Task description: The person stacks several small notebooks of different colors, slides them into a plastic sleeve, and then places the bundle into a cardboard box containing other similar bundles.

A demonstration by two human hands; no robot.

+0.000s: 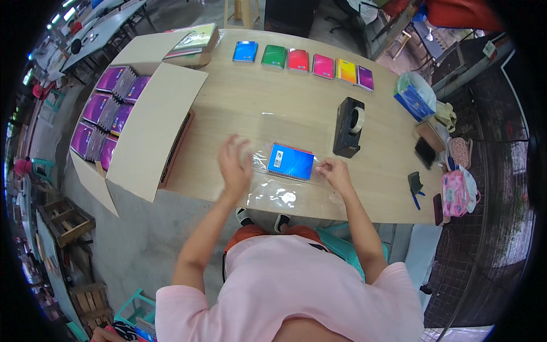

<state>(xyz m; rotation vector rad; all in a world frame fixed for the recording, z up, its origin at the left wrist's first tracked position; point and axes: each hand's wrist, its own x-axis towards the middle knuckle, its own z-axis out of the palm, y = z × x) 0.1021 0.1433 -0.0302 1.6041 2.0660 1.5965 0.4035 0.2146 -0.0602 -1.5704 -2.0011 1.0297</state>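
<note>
A blue spiral notebook [290,162] lies on a clear plastic sheet [270,195] near the table's front edge, with red edges showing beneath it. My left hand [235,171] is raised just left of the notebook, blurred by motion, its fingers apart and nothing visible in them. To the notebook's right, my right hand [336,173] is closed in a pinch at the edge of the plastic. The film is hard to make out at the fingertips. Beyond the notebook stands a black tape dispenser [348,128] with a roll of tape.
An open carton [154,125] packed with purple notebooks stands at left. Along the far edge lies a row of colored notebooks [298,59], beside a notebook stack [194,43]. At right are a blue lined container [415,97], a pink pouch [454,192] and a blue-handled tool [416,191].
</note>
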